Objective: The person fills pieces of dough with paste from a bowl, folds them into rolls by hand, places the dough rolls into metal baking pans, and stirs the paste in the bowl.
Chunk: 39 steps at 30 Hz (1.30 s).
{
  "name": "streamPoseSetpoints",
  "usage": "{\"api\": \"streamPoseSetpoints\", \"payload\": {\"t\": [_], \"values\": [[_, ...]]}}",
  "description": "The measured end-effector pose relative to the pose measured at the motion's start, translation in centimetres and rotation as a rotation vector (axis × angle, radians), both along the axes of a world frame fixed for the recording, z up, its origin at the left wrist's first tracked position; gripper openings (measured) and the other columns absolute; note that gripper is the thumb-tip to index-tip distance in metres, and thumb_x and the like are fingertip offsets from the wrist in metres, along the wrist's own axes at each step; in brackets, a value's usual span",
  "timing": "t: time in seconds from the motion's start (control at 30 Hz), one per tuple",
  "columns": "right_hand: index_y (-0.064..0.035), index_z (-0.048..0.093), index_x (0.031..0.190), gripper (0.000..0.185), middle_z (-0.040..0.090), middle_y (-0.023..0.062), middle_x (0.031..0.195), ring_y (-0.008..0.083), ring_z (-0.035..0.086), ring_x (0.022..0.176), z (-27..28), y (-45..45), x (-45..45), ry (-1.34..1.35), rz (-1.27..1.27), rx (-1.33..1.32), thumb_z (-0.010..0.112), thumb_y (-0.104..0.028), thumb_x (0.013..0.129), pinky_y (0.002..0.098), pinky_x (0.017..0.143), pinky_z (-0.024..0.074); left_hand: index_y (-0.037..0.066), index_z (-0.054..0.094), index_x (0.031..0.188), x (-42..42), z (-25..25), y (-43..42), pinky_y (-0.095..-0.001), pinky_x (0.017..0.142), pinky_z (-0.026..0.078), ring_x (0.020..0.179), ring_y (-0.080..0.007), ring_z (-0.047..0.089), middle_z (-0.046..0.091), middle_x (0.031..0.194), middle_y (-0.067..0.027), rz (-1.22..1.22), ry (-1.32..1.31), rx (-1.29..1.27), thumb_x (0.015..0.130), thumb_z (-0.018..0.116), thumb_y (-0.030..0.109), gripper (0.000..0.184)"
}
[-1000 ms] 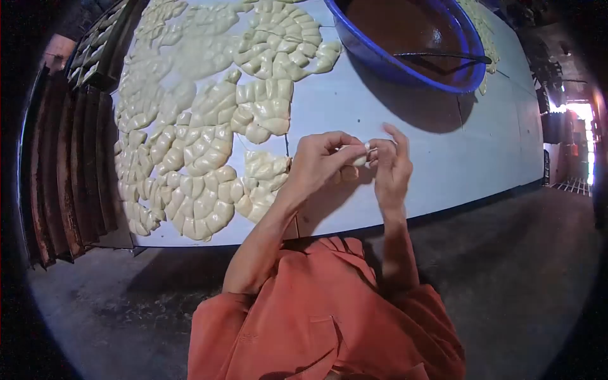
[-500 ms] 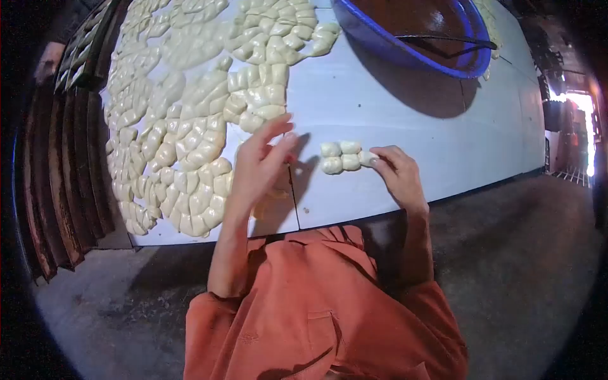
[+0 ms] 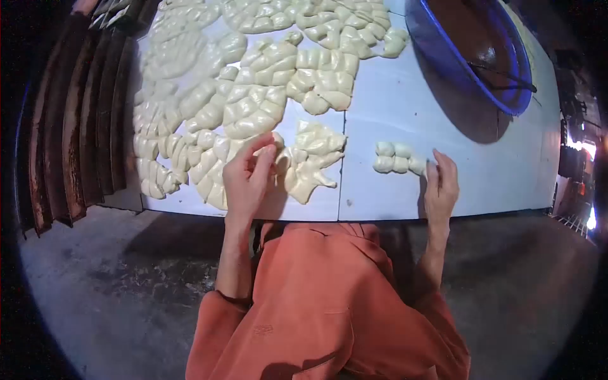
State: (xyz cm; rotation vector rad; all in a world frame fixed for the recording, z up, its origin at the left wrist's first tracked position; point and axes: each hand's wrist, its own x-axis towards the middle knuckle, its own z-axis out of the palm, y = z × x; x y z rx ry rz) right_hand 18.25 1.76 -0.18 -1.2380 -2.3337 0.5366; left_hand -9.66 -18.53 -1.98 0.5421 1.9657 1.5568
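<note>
Five small balls [image 3: 392, 158] of dough lie together on the right part of the surface [image 3: 373, 196]: four of them make two short rows, and the fifth is at the right end, beside the lower row. These pieces look already shaped, so I judge this portion is done, but the number is small. Much more dough [image 3: 256, 111] covers the left part of the surface, in large glossy patches scored or pressed into segments. Compared with the five balls, nearly all of the material seems left in this form. The patch nearest to the person's middle has a ragged, torn edge [image 3: 323, 171], which suggests to me that pieces were taken from there.

The right hand [image 3: 442, 185] is at the fifth ball, with its fingers bent loosely; its grip looks released, although I cannot tell if a fingertip touches the ball. The left hand [image 3: 249, 177] is over the dough, with thumb and fingers near each other; whether its grip pinches some dough, I cannot tell.

A blue basin [image 3: 443, 56] stands at the far right, with a brown mass [image 3: 468, 31] inside. No brown colour is visible on the five balls.
</note>
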Motion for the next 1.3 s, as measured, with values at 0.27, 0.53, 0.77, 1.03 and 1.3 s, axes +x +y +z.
{"api": "streamPoseSetpoints", "payload": {"t": [0.27, 0.53, 0.77, 1.03, 1.3], "values": [[-0.0056, 0.069, 0.102, 0.03, 0.067, 0.0127, 0.096, 0.0308, 0.066, 0.082, -0.2, -9.2, -6.7, 0.056, 0.553, -0.181, 0.08, -0.016, 0.076, 0.0397, 0.07, 0.0528, 0.002, 0.069, 0.106, -0.2, -0.1, -2.2, -0.0225, 0.061, 0.049, 0.074, -0.0108, 0.064, 0.07, 0.095, -0.0086, -0.155, 0.396, -0.057, 0.092, 0.07, 0.007, 0.016], [-0.0066, 0.068, 0.107, 0.024, 0.066, 0.0126, 0.091, 0.0263, 0.062, 0.069, -3.4, -11.6, -10.7, 0.166, 0.516, -0.313, 0.068, -0.006, 0.083, 0.0343, 0.063, 0.0515, 0.017, 0.071, 0.11, 0.8, -0.5, -2.7, -0.0485, 0.103, 0.036, 0.133, -0.0339, 0.045, 0.053, 0.139, -0.0103, -0.577, 0.782, -0.107, 0.081, 0.072, 0.019, 0.03], [-0.0037, 0.062, 0.105, 0.028, 0.066, 0.0119, 0.091, 0.0242, 0.066, 0.075, -4.6, -9.7, -4.7, 0.529, -0.035, -1.309, 0.073, -0.019, 0.084, 0.0324, 0.067, 0.0526, 0.022, 0.074, 0.104, 1.2, -1.9, -3.0, -0.0495, 0.105, 0.033, 0.136, -0.034, 0.041, 0.053, 0.14, -0.0092, -0.554, 0.881, -0.122, 0.081, 0.074, 0.023, 0.024], [-0.0062, 0.064, 0.098, 0.022, 0.066, 0.0102, 0.105, 0.0303, 0.067, 0.086, -2.7, -12.3, -8.2, -0.026, 0.331, -0.141, 0.075, -0.01, 0.079, 0.0353, 0.068, 0.0551, 0.015, 0.072, 0.105, 1.1, -1.5, -2.8, -0.051, 0.107, 0.03, 0.135, -0.0342, 0.042, 0.055, 0.136, -0.012, -0.573, 0.865, -0.071, 0.081, 0.074, 0.026, 0.026], [-0.0015, 0.061, 0.118, 0.027, 0.061, 0.0058, 0.101, 0.0096, 0.055, 0.085, -2.0, -11.2, -7.5, 0.493, -0.006, -1.049, 0.048, -0.001, 0.095, 0.023, 0.076, 0.0476, 0.017, 0.055, 0.131, 2.7, -0.5, -1.2, -0.0604, 0.11, 0.021, 0.138, -0.0325, 0.038, 0.048, 0.142, -0.0109, -0.598, 0.874, -0.126, 0.08, 0.075, 0.035, 0.058]]}}
